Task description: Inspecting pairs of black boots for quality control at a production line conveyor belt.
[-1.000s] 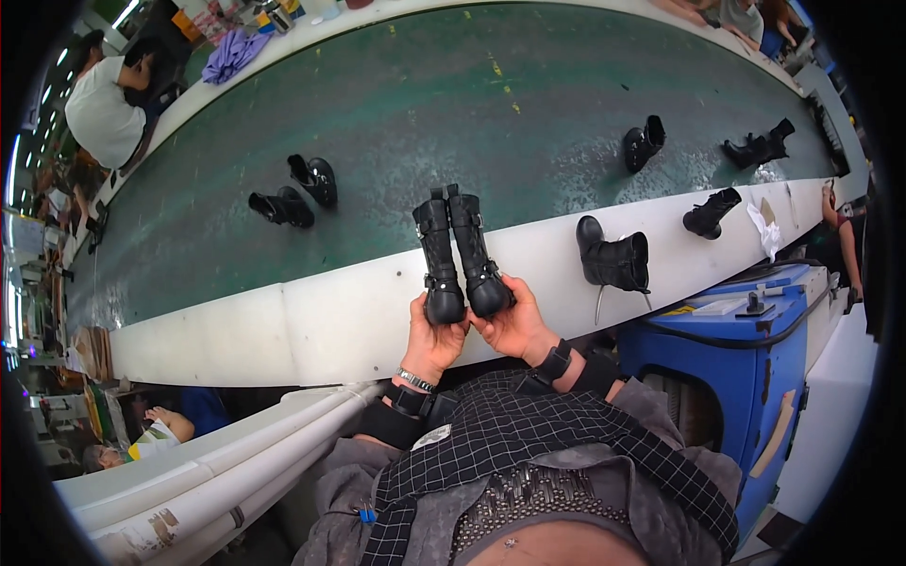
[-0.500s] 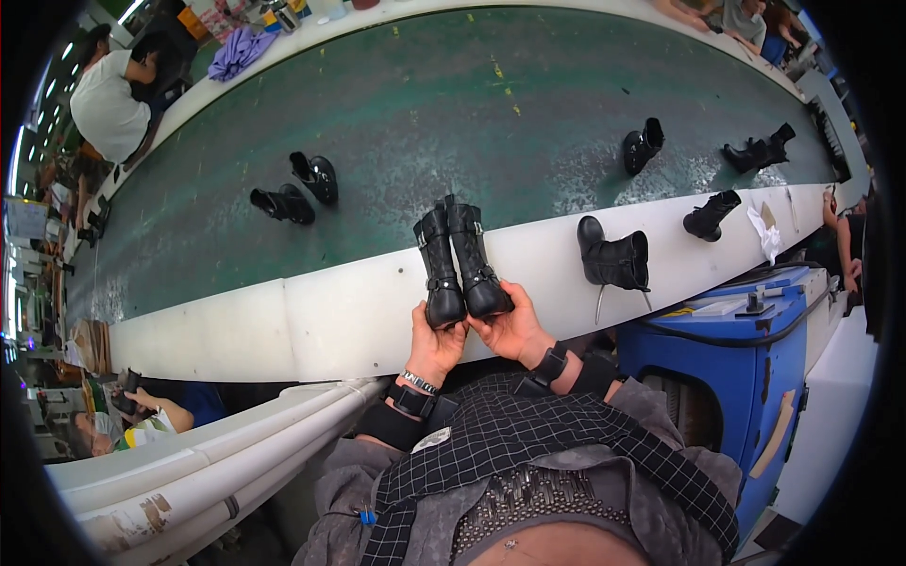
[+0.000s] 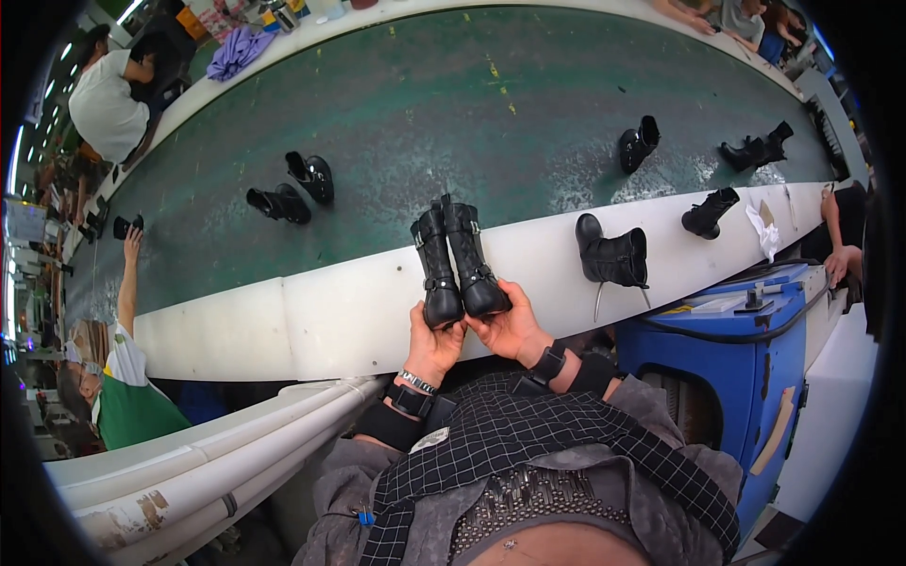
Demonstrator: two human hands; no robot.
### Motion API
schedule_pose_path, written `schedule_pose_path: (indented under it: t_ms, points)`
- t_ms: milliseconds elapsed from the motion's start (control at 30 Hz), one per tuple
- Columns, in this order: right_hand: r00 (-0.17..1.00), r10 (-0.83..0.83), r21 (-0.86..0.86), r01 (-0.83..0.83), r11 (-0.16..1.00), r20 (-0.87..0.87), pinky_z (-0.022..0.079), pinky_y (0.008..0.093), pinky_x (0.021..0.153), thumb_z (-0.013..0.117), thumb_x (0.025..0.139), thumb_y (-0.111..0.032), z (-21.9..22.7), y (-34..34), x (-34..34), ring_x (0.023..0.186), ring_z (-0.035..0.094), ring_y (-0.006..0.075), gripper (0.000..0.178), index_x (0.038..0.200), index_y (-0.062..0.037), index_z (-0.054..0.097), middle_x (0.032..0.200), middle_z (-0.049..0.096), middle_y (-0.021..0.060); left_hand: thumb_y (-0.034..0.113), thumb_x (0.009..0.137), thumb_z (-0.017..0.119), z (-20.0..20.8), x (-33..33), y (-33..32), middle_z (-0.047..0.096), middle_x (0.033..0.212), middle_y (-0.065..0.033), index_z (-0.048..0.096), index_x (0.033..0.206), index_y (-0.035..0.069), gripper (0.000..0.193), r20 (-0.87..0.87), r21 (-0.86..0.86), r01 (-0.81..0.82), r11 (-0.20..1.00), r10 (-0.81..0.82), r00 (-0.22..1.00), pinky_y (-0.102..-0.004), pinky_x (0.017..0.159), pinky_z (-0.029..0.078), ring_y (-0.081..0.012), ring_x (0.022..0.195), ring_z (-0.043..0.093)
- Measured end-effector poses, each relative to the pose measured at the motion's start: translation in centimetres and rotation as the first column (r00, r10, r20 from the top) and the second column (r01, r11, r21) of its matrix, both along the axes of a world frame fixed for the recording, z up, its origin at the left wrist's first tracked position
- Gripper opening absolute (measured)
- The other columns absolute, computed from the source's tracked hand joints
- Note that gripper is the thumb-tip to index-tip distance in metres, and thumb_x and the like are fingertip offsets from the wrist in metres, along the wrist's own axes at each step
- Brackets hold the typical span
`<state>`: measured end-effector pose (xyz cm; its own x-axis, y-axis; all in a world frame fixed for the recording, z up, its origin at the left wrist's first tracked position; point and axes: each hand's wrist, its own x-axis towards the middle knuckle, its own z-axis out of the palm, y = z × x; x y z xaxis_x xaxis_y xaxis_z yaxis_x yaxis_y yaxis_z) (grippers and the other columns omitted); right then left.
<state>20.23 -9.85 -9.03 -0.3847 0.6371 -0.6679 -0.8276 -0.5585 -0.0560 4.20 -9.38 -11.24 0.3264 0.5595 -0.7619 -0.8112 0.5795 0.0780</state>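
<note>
A pair of black buckled ankle boots is held side by side over the white ledge, toes toward me and shafts pointing away. My left hand [image 3: 434,345] is closed around the toe of the left boot [image 3: 438,271]. The toe of the right boot [image 3: 472,257] rests in the fingers of my right hand [image 3: 512,325]. Both hands nearly meet below the toes, and the soles are mostly hidden. To the right, a black lace-up boot [image 3: 613,253] stands on the ledge with its pale laces hanging over the edge.
Beyond the white ledge [image 3: 245,325] lies a worn green belt [image 3: 396,123] bearing several black boots [image 3: 281,203]. A blue machine [image 3: 722,368] stands at right, white pipes [image 3: 236,439] at lower left. At left, a co-worker's arm [image 3: 129,283] reaches a boot on the belt.
The co-worker at the left has stretched an arm out over the belt with a dark boot. Boots on the belt have shifted slightly left. My hands hold the pair almost unmoved.
</note>
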Motion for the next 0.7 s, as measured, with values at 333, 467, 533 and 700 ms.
schedule_pose_path:
  t_ms: [333, 467, 533, 700]
  points:
    - [0.999, -0.013, -0.011, 0.013, 1.0, 0.051, 0.057, 0.0256, 0.051, 0.048, 0.085, -0.052, 0.08, 0.2, -0.4, 0.067, 0.066, 0.0239, 0.06, 0.101, 0.0048, 0.058, 0.089, 0.063, 0.0159, 0.05, 0.085, 0.05, -0.09, -0.24, 0.15, 0.062, 0.085, -0.0102, 0.06, 0.093, 0.001, 0.05, 0.006, 0.021, 0.005, 1.0, -0.005, 1.0, -0.0211, 0.052, 0.057, -0.0231, 0.071, 0.063]
    - [0.999, 0.005, 0.004, -0.005, 1.0, 0.035, 0.057, 0.0256, 0.051, 0.048, 0.085, -0.052, -0.1, 0.26, -0.37, 0.067, 0.067, 0.0241, 0.06, 0.102, 0.0045, 0.057, 0.089, 0.063, 0.0159, 0.051, 0.087, 0.045, 0.02, -0.29, 0.16, 0.062, 0.086, -0.0127, 0.058, 0.096, -0.001, 0.054, 0.013, 0.038, -0.008, 0.999, 0.008, 1.0, -0.0228, 0.053, 0.057, -0.0247, 0.072, 0.063]
    - [0.999, -0.015, -0.01, 0.016, 1.0, 0.043, 0.057, 0.0257, 0.052, 0.049, 0.085, -0.051, -0.25, 0.28, -0.29, 0.067, 0.067, 0.0247, 0.058, 0.103, 0.0041, 0.057, 0.089, 0.063, 0.0157, 0.051, 0.089, 0.041, 0.07, -0.3, 0.13, 0.061, 0.087, -0.0148, 0.057, 0.1, -0.003, 0.057, 0.014, 0.05, -0.017, 0.999, 0.017, 1.0, -0.0244, 0.054, 0.058, -0.0256, 0.072, 0.063]
    - [1.0, 0.005, -0.002, -0.005, 1.0, -0.019, 0.059, 0.0275, 0.057, 0.052, 0.085, -0.049, -0.53, 0.31, -0.1, 0.075, 0.066, 0.0286, 0.052, 0.106, -0.0024, 0.057, 0.097, 0.061, 0.0118, 0.05, 0.087, 0.047, 0.05, -0.36, 0.16, 0.062, 0.085, -0.0117, 0.059, 0.094, 0.0, 0.053, -0.014, 0.007, -0.013, 1.0, 0.013, 1.0, -0.0221, 0.053, 0.057, -0.0268, 0.072, 0.064]
